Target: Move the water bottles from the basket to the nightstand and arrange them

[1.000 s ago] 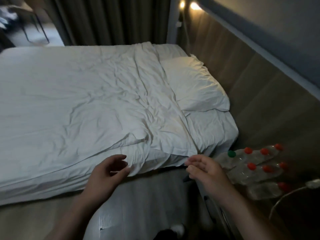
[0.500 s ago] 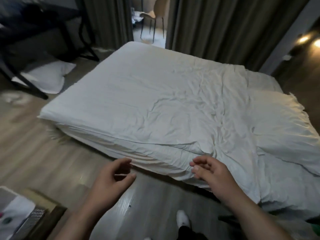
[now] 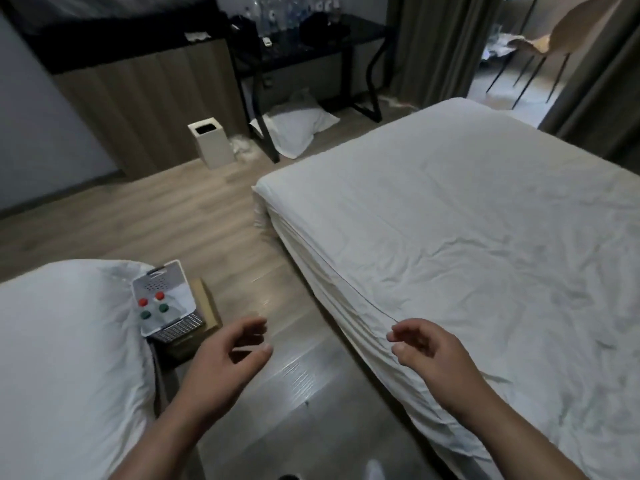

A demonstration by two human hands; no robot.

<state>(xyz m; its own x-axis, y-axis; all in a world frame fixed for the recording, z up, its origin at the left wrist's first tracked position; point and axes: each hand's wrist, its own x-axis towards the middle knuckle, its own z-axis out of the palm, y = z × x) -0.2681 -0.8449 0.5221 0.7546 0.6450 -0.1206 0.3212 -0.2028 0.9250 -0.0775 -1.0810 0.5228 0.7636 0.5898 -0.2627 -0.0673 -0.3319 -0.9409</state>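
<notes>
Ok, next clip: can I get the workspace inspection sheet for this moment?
Surface: wooden floor between left bed and right bed; nightstand not in view.
Job's things: basket on a low wooden stand beside the left bed, holding bottles, two red caps and two green.
Clutter: pillow on the floor, pale bin.
Grippers: left hand and right hand empty, fingers loosely curled.
Cables: nothing seen.
Surroundings: dark desk, curtains, chair.
</notes>
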